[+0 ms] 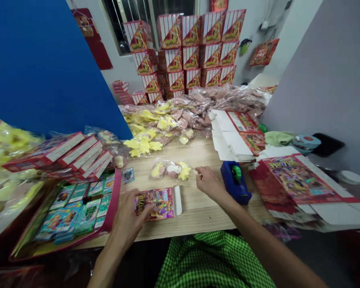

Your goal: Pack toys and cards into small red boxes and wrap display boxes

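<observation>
My left hand (126, 218) rests on the left edge of a small colourful flat box (158, 203) that lies on the wooden table (198, 212), its white flap pointing right. Its fingers press on the box. My right hand (209, 183) is curled beside a clear bag of small yellow and white toys (171, 170), fingertips pinched near the bag's right end. A blue tape dispenser (235, 182) with a green roll stands just right of that hand.
A pink tray (109, 216) of green and blue card packs lies at the left, with red-and-white boxes (78, 154) behind it. Bagged yellow and pink toys (180, 116) are heaped at the back. Flat printed cartons (300, 180) lie right. Stacked red boxes (195, 52) line the wall.
</observation>
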`<state>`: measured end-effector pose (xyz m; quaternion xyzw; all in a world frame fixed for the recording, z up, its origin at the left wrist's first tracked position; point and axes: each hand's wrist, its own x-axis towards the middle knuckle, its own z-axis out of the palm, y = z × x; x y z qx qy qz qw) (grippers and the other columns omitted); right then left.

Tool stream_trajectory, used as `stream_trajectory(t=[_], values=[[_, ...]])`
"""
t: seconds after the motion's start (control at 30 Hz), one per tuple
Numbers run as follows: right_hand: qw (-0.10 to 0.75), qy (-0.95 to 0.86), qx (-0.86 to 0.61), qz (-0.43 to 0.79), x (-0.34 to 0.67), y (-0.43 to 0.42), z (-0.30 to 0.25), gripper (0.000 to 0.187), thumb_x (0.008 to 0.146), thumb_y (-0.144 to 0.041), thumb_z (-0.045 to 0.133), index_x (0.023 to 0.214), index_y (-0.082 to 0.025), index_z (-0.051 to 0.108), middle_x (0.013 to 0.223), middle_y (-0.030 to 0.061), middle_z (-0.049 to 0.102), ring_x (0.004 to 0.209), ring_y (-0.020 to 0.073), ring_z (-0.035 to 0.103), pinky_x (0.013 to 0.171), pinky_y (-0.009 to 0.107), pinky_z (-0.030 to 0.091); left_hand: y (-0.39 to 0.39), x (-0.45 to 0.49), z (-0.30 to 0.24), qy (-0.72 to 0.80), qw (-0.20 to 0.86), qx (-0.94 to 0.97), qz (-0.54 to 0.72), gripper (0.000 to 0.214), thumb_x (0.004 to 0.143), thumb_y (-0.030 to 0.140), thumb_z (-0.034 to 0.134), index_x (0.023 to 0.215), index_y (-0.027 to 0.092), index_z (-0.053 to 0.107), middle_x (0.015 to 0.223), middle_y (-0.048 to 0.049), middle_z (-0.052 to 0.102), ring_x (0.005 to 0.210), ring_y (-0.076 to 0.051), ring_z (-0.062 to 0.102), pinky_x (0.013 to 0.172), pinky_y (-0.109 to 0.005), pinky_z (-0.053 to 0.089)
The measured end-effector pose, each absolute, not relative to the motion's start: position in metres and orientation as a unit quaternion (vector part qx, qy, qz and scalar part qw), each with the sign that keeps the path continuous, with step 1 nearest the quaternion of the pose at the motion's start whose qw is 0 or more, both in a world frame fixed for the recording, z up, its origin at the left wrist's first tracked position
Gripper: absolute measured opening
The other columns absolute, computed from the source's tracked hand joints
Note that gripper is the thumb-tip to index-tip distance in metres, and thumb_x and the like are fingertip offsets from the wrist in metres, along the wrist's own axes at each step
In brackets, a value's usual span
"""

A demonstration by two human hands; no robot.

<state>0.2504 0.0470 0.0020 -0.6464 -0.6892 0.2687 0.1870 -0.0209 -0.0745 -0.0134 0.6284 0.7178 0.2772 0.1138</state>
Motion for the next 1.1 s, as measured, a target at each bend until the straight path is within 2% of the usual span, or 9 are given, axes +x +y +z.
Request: stream_trajectory(t=[0.13, 0.27, 0.4, 0.57, 0.7, 0.8, 0.93, 1.03, 1.1], values=[[0.142, -0.667, -0.689, 0.245, 0.217, 0.074, 0.001, 0.03, 0.077, -0.019, 0.061, 0.103, -0.008, 0.071, 0.126, 0.0271, 0.061, 0.123, 0.0415, 0.055, 0.098, 0.048, 0.045, -0.063, 0.008, 0.004, 0.618, 0.197, 0.753, 0.11, 0.07, 0.066, 0.04, 0.08, 0.13, 0.024, 0.055, 0.156, -0.0154, 0.046, 0.148, -0.039, 0.036, 0.117, -0.056, 0.033], [0.153, -0.668, -0.685, 0.248, 0.221, 0.08, 0.002, 0.021, 0.072, -0.012, 0.06, 0.091, -0.015, 0.069, 0.096, 0.0149, 0.071, 0.096, 0.0313, 0.067, 0.079, 0.036, 0.05, -0.048, 0.024, 0.002, 0.624, 0.195, 0.756, 0.018, 0.098, 0.061, 0.023, 0.076, 0.15, 0.018, 0.036, 0.153, -0.0199, 0.045, 0.145, -0.039, 0.038, 0.119, -0.054, 0.025], [0.233, -0.669, -0.67, 0.221, 0.264, 0.076, 0.02, 0.024, 0.082, -0.013, 0.051, 0.103, -0.017, 0.061, 0.084, 0.0062, 0.069, 0.084, 0.0225, 0.067, 0.073, 0.03, 0.048, -0.041, 0.025, -0.008, 0.665, 0.192, 0.719, 0.053, 0.104, 0.052, 0.036, 0.085, 0.144, 0.017, 0.041, 0.134, -0.0172, 0.052, 0.125, -0.038, 0.05, 0.104, -0.048, 0.041], [0.354, -0.725, -0.551, 0.214, 0.292, 0.047, 0.043, 0.013, 0.091, -0.023, 0.051, 0.102, -0.019, 0.057, 0.08, 0.0017, 0.068, 0.067, 0.018, 0.066, 0.062, 0.028, 0.051, -0.039, 0.04, 0.008, 0.678, 0.256, 0.653, 0.222, 0.102, 0.044, 0.055, 0.092, 0.133, 0.02, 0.054, 0.141, -0.0191, 0.05, 0.135, -0.045, 0.041, 0.11, -0.058, 0.035], [0.456, -0.841, -0.29, -0.015, 0.276, 0.009, 0.045, 0.021, 0.092, -0.007, 0.046, 0.103, -0.019, 0.059, 0.108, 0.0115, 0.07, 0.102, 0.0237, 0.068, 0.089, 0.04, 0.056, -0.035, 0.061, 0.039, 0.521, 0.604, 0.438, 0.415, 0.081, 0.075, 0.081, 0.06, 0.123, 0.016, 0.063, 0.121, -0.0195, 0.068, 0.108, -0.034, 0.065, 0.089, -0.048, 0.054], [0.368, -0.915, -0.157, -0.05, 0.271, -0.012, 0.042, 0.033, 0.089, 0.002, 0.044, 0.109, -0.017, 0.063, 0.129, 0.0149, 0.065, 0.127, 0.0267, 0.057, 0.105, 0.046, 0.051, -0.028, 0.07, 0.045, 0.448, 0.686, 0.302, 0.488, 0.069, 0.064, 0.067, 0.082, 0.105, 0.013, 0.069, 0.095, -0.0129, 0.074, 0.078, -0.022, 0.069, 0.067, -0.032, 0.057], [0.359, -0.873, -0.27, 0.188, 0.29, -0.016, 0.036, 0.053, 0.093, -0.007, 0.051, 0.144, -0.018, 0.049, 0.162, 0.0163, 0.037, 0.152, 0.0313, 0.03, 0.118, 0.059, 0.037, -0.029, 0.068, 0.033, 0.465, 0.594, 0.285, 0.592, 0.056, 0.057, 0.043, 0.094, 0.098, 0.013, 0.071, 0.079, -0.0022, 0.071, 0.066, -0.013, 0.066, 0.061, -0.023, 0.056], [0.346, -0.72, -0.334, 0.5, 0.3, -0.008, 0.031, 0.068, 0.095, -0.032, 0.064, 0.156, -0.023, 0.036, 0.16, 0.0184, 0.039, 0.143, 0.0297, 0.045, 0.108, 0.051, 0.05, -0.038, 0.069, 0.028, 0.485, 0.531, 0.351, 0.6, 0.053, 0.069, 0.051, 0.087, 0.106, 0.016, 0.07, 0.075, 0.0025, 0.067, 0.055, -0.011, 0.063, 0.049, -0.021, 0.053], [0.313, -0.613, -0.327, 0.647, 0.297, -0.004, 0.027, 0.061, 0.091, -0.046, 0.069, 0.145, -0.021, 0.052, 0.143, 0.0179, 0.059, 0.122, 0.026, 0.063, 0.09, 0.039, 0.061, -0.043, 0.073, 0.03, 0.487, 0.526, 0.4, 0.57, 0.05, 0.075, 0.051, 0.083, 0.109, 0.017, 0.07, 0.074, 0.0032, 0.066, 0.05, -0.009, 0.059, 0.043, -0.019, 0.05]])
